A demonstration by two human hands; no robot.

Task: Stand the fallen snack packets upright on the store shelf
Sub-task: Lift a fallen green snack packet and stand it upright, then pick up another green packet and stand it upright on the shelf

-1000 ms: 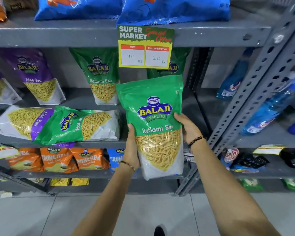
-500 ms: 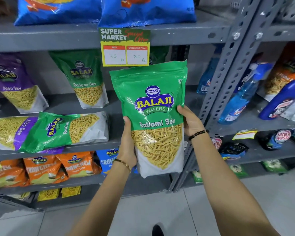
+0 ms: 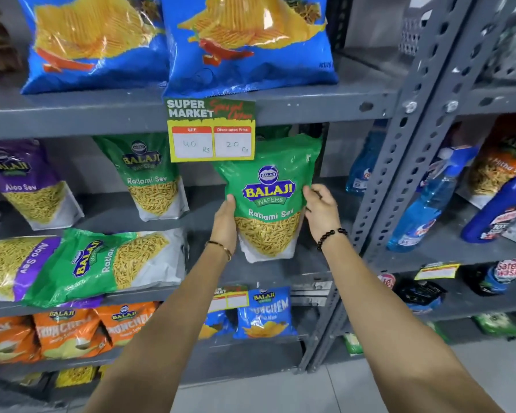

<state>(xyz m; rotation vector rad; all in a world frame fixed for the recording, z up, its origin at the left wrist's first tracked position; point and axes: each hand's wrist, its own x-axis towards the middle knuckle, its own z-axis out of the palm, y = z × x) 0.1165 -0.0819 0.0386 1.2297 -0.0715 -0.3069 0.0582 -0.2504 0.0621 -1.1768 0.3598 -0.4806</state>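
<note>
While upright, glossy green pouch (image 3: pixel 270 198) between hands (image 3: pixel 273 216).

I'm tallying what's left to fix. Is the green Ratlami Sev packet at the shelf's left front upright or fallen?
Fallen. The green Ratlami Sev packet lies on its side, its logo sideways, overlapping a purple Aloo Sev packet lying likewise.

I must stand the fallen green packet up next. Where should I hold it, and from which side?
The fallen green packet lies on its side atop the purple packet, its top pointing left. Come from the front, one hand at each end, since it is wide and floppy, then turn the left end upward.
</note>
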